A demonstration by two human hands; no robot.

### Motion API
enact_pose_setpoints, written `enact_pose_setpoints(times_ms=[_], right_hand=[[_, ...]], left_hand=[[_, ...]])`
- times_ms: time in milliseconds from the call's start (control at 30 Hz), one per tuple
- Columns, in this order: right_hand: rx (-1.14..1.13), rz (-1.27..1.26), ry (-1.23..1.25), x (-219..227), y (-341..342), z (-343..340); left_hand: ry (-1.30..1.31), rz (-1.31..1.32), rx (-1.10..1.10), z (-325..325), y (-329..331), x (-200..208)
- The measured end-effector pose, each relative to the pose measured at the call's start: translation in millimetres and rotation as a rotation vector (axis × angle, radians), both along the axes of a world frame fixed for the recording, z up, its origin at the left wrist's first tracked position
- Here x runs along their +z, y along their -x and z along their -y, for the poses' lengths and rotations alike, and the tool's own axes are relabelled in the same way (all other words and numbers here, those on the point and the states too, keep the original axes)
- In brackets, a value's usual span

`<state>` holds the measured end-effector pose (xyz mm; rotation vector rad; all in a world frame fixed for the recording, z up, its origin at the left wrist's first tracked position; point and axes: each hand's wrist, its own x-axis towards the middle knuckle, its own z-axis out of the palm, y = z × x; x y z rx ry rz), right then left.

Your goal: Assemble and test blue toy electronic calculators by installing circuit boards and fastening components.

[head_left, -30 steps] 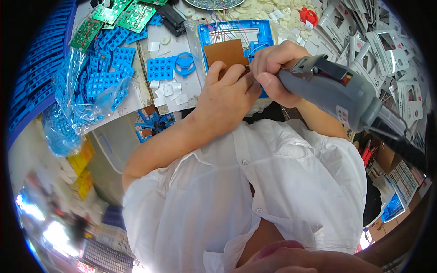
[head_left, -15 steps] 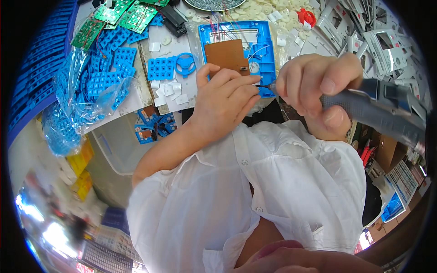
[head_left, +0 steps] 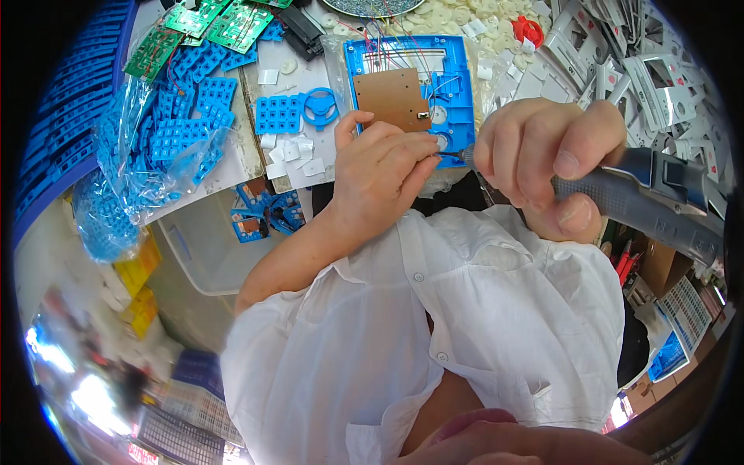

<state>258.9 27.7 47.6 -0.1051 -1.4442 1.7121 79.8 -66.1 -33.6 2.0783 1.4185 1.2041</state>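
My right hand (head_left: 542, 151) is wrapped round a dark grey powered screwdriver (head_left: 639, 209), held nearly level with its thin bit pointing left. The bit's tip meets the fingertips of my left hand (head_left: 380, 167), whose thumb and index finger are pinched together. Whatever they pinch is too small to make out. Both hands are over the near edge of a blue plastic housing (head_left: 461, 85). Inside it lies a brown circuit board (head_left: 387, 93), with thin red and white wires beyond. My left hand covers the housing's near left corner.
Left of the housing lie a blue keypad piece (head_left: 277, 115), a blue steering wheel (head_left: 318, 107) and small white squares (head_left: 293, 151). Green circuit boards (head_left: 236, 27) and bagged blue keypads (head_left: 174, 139) sit farther left. White panels (head_left: 655, 89) are heaped at the right.
The view has shifted slightly. The screwdriver's bit and my left fingertips sit a little lower, and the screwdriver has turned slightly in my right hand. Both grips stay the same.
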Motion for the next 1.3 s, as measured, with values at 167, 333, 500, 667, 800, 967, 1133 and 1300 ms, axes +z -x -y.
enact_pose_setpoints(times_ms=[167, 333, 500, 667, 800, 967, 1133, 1300], right_hand=[[-0.018, -0.011, 0.028, -2.4, 6.8, 4.1], [-0.016, 0.010, 0.009, -1.1, 4.3, -5.4], [0.023, 0.009, -0.094, 1.7, 1.1, -30.2], [0.088, 0.009, -0.114, -2.6, -2.6, -37.2], [0.065, 0.004, -0.094, -5.6, -0.6, -35.5], [0.058, 0.045, -0.079, -8.5, 8.9, -26.6], [0.026, 0.087, -0.085, -5.9, 6.3, -22.3], [0.054, 0.064, -0.086, -6.5, -5.3, -28.4]], left_hand=[[-0.040, -0.052, -0.010, -3.1, 5.4, 3.8], [-0.043, -0.138, -0.152, -31.1, 17.4, 14.5], [-0.167, -0.459, 0.205, -160.1, 81.3, 25.8], [0.065, -0.836, 0.169, -203.8, 81.7, -7.3], [0.062, -0.714, 0.182, -209.4, 81.0, 2.4], [-0.003, -0.660, 0.259, -210.9, 78.7, -5.5], [0.046, -0.210, 0.098, -181.6, 67.9, 13.2], [-0.029, -0.301, -0.163, -53.6, 53.4, 19.3]])
